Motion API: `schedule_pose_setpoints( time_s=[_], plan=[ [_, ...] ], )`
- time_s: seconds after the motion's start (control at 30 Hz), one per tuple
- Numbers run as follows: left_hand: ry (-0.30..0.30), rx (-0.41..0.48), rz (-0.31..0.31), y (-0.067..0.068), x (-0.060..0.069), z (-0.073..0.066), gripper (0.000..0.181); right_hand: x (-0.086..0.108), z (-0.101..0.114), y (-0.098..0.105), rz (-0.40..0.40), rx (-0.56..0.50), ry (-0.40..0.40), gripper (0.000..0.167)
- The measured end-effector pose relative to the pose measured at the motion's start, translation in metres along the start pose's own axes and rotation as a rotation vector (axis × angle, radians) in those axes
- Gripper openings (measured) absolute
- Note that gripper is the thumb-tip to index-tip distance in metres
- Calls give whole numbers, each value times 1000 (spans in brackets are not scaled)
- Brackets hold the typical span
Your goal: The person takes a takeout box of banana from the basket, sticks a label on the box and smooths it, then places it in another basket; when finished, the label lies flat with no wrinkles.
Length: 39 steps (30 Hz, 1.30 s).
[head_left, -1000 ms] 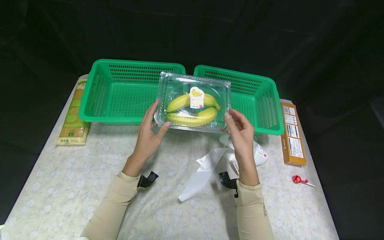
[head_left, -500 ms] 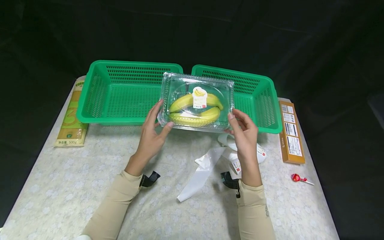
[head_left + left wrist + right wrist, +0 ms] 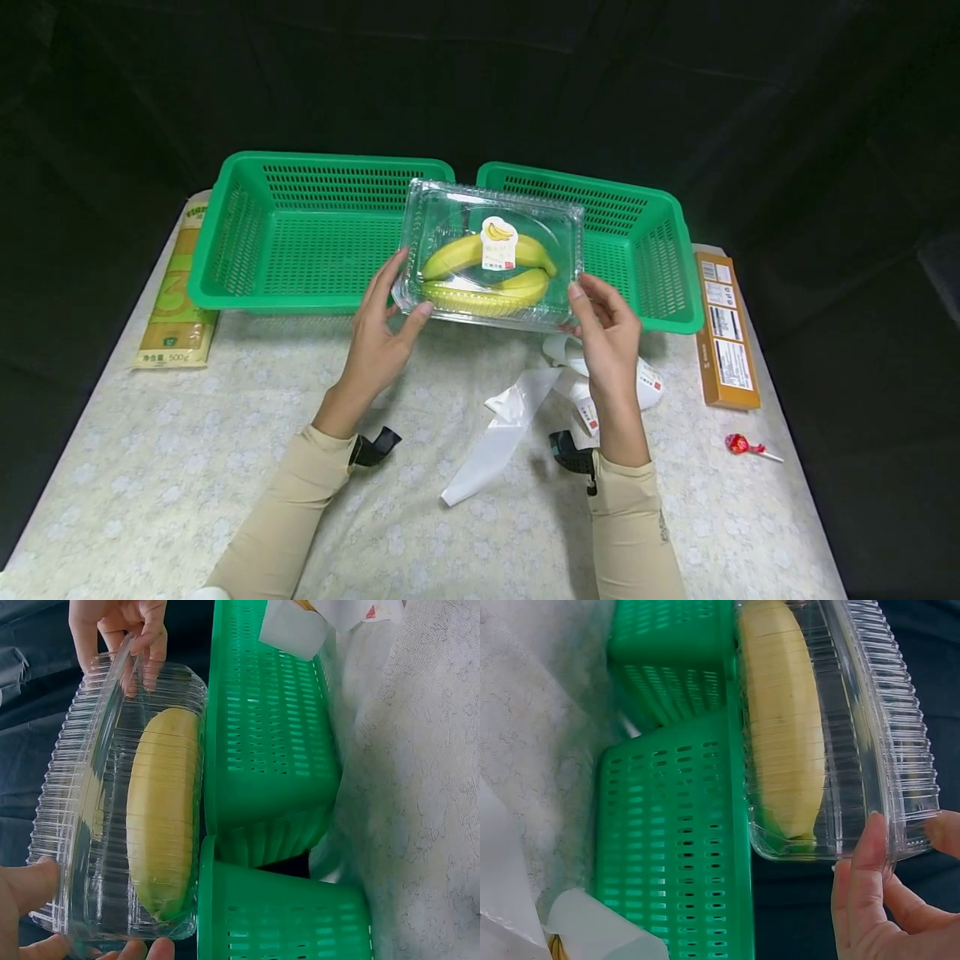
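Observation:
A clear plastic clamshell box (image 3: 558, 218) is held up in front of two green baskets, overlapping both in the head view. Inside lie two yellow bananas (image 3: 517, 292), and a white sticker with a banana picture (image 3: 498, 243) is on the lid. My left hand (image 3: 375, 333) grips the box's left end, thumb at the near corner. At the right end my right hand (image 3: 611, 346) holds it, thumb on the edge. In both wrist views fingers curl around the ends; one banana (image 3: 163, 814) shows through the ribbed side.
The left basket (image 3: 300, 302) and right basket (image 3: 667, 323) stand at the back. A roll of stickers (image 3: 648, 385) and a white backing strip (image 3: 491, 454) lie below the box. Noodle pack (image 3: 176, 308) at left; orange carton (image 3: 727, 333) and lollipop (image 3: 738, 444) at right.
Both hands and the box have shifted slightly right relative to the baskets, mostly in the first half second. The camera view has also shifted a little. Both hands keep their grip.

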State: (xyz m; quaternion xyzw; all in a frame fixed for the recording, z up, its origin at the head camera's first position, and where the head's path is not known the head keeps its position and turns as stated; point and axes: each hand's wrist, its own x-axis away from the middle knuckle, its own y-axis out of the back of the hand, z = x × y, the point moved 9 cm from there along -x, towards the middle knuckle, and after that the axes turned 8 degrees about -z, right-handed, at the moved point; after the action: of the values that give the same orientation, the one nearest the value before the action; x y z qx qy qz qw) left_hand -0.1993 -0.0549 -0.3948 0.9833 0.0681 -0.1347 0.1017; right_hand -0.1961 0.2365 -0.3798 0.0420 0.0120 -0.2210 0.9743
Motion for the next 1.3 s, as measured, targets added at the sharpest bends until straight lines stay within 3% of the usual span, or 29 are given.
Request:
schedule_pose_setpoints(
  time_s=[0.3,0.8,1.3],
  plan=[
    [-23,31,-20,-5,1,-3,69,1,3,11,-40,12,34,38],
    [-25,19,-12,-9,-1,1,71,-1,0,12,-35,17,2,39],
    [-30,38,-14,-14,-5,-5,68,-1,2,18,-53,35,8,40]
  ],
)
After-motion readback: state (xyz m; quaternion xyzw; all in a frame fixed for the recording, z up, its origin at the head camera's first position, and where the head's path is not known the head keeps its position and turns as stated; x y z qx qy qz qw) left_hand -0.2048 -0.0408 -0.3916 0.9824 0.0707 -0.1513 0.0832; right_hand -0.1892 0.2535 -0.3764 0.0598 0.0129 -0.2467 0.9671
